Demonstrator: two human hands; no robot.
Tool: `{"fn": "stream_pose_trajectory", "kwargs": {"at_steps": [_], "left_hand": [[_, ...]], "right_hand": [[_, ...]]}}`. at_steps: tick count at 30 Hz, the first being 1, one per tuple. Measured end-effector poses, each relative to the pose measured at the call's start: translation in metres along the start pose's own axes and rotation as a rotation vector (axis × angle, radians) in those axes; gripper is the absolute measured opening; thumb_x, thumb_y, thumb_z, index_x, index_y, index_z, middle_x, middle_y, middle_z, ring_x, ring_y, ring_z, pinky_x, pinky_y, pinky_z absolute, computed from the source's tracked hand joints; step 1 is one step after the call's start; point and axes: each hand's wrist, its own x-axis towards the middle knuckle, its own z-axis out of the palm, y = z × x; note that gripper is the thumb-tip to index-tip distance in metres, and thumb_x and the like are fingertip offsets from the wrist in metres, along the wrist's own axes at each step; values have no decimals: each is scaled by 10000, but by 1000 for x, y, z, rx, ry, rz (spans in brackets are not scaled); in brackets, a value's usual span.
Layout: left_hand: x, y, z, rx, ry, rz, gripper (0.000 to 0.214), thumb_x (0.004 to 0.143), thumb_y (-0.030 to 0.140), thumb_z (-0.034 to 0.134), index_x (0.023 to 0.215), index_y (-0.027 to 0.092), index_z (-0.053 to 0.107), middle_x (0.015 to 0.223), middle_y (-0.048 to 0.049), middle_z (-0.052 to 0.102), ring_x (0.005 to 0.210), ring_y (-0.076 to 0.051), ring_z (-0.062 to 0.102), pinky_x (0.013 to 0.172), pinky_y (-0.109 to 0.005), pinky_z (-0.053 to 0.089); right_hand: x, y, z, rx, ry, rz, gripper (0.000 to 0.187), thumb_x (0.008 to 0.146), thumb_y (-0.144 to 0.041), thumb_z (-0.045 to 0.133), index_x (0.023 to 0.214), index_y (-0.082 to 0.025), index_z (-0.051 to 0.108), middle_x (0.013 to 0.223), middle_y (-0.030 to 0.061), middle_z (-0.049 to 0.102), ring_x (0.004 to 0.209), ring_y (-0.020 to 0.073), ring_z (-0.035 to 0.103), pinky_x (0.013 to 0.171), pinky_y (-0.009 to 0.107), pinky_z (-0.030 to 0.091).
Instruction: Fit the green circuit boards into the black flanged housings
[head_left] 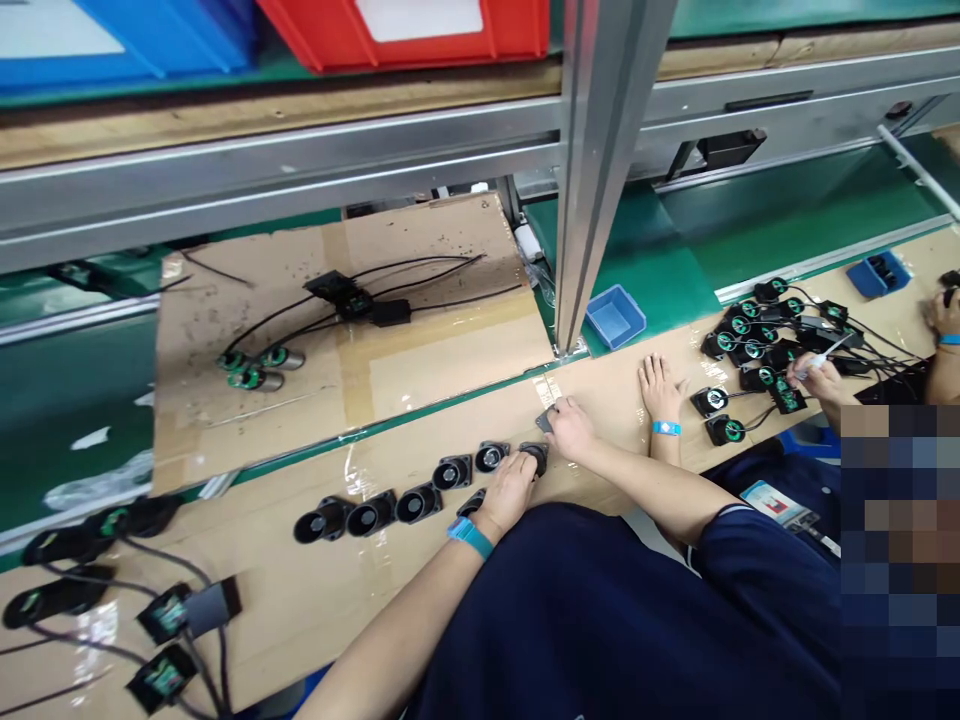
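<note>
A row of several black round housings (418, 502) lies on the cardboard-covered bench (315, 610) in front of me. My left hand (510, 488), with a blue wristband, is closed over the housing at the row's right end (535, 455). Just beyond it, my right hand (571, 428) pinches a small dark grey flat piece (545, 420) against the bench. Both hands are close together, almost touching.
A co-worker's hand (660, 388) lies flat to the right, near a pile of black-and-green cabled parts (757, 340). An aluminium post (600, 170) stands behind, with a small blue tray (615, 315) beside it. A cardboard sheet (420, 370) carries cabled parts; more lie at bottom left (165, 610).
</note>
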Motion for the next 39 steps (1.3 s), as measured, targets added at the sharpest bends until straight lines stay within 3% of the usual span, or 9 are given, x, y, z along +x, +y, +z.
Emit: {"fn": "stream_pose_trajectory", "kwargs": {"at_steps": [6, 15, 21, 24, 27, 30, 32, 36, 39], "left_hand": [[1, 7, -4, -10, 9, 39, 214, 865, 20, 439, 894, 207, 539, 898, -95, 608, 881, -265, 576, 816, -408, 521], [-4, 0, 3, -39, 4, -25, 110, 893, 105, 528, 887, 209, 494, 954, -109, 605, 965, -274, 570, 894, -406, 512], [-3, 2, -1, -77, 71, -53, 147, 913, 160, 541, 814, 227, 457, 810, -53, 571, 817, -234, 561, 759, -345, 479], [0, 8, -8, -159, 156, -150, 235, 921, 295, 604, 777, 230, 430, 762, -19, 533, 742, -202, 540, 702, -316, 448], [4, 12, -18, -415, 242, -390, 332, 865, 407, 688, 764, 227, 427, 712, 28, 497, 664, -160, 504, 660, -284, 421], [17, 16, -31, -621, 308, -553, 341, 851, 450, 695, 797, 225, 444, 708, 46, 495, 637, -140, 492, 641, -266, 420], [33, 26, -38, -647, 327, -524, 274, 884, 419, 656, 847, 224, 467, 744, 33, 534, 668, -148, 531, 663, -270, 442], [83, 67, -43, -459, 155, -178, 87, 898, 168, 560, 972, 205, 535, 981, -66, 621, 912, -211, 626, 835, -347, 517], [114, 108, -41, -270, -61, 30, 227, 843, 95, 591, 1055, 174, 594, 1163, -153, 603, 1062, -287, 619, 937, -455, 524]], "right_hand": [[-6, 5, 2, 27, 4, -60, 264, 909, -341, 673, 1082, -143, 698, 1194, 147, 558, 1127, 268, 478, 1000, 391, 451], [0, 5, 6, 75, -4, -22, 296, 857, -315, 716, 1069, -108, 707, 1206, 172, 548, 1179, 312, 431, 1017, 422, 429], [-3, 7, 10, 145, 29, 2, 252, 854, -293, 698, 1035, -117, 707, 1192, 171, 553, 1163, 313, 431, 1005, 426, 421], [-4, 9, 12, 232, 51, -21, 174, 841, -185, 659, 1006, -150, 701, 1139, 138, 578, 1146, 286, 448, 986, 391, 422], [-4, 13, 17, 337, 84, -49, 128, 825, -138, 647, 941, -184, 674, 1109, 99, 594, 1131, 248, 469, 987, 357, 417], [-8, 18, 21, 751, 155, 90, 142, 824, -274, 719, 861, -187, 613, 1037, 79, 608, 1075, 231, 510, 990, 366, 429], [-16, 23, 25, 1150, 172, 233, 278, 850, -445, 698, 844, -194, 576, 933, 57, 621, 957, 215, 566, 918, 378, 483], [-39, 43, 34, 1527, 60, 310, 510, 932, -693, 406, 888, -210, 564, 796, 46, 651, 766, 214, 641, 723, 409, 569], [-54, 66, 35, 2014, 32, 500, 412, 894, -618, 532, 904, -213, 606, 842, 56, 709, 844, 237, 699, 787, 442, 602]]}}
